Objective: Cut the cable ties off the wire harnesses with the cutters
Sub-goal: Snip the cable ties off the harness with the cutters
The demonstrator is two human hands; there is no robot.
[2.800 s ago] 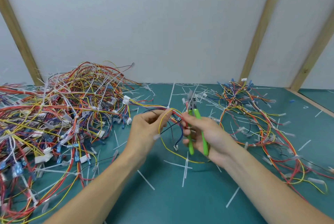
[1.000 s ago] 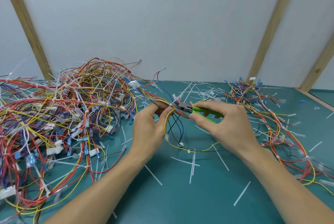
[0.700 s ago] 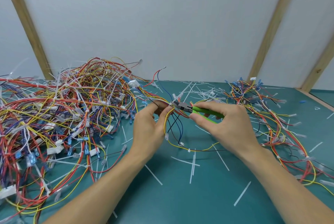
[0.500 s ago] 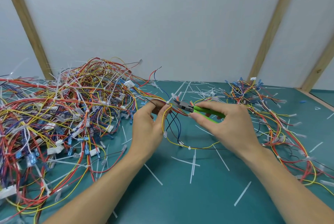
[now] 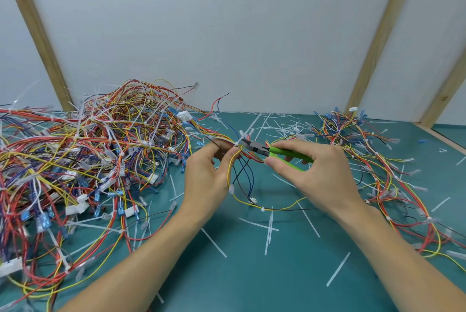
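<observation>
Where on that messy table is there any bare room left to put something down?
Mostly the green mat between the forearms, bar a few cut ties. The big wire pile crowds the left, a smaller pile the right.

matt teal bench (image 5: 252, 284); cutters (image 5: 272, 151) with dull grey metal head and glossy green plastic grips; wires (image 5: 100, 150) in shiny plastic sheathing; pale translucent plastic ties (image 5: 269, 233); bare wood posts (image 5: 37, 32); matt white wall (image 5: 214, 29).

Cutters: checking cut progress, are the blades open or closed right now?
Slightly open: the cutters show a narrow gap at the tip beside the white cable tie.
</observation>
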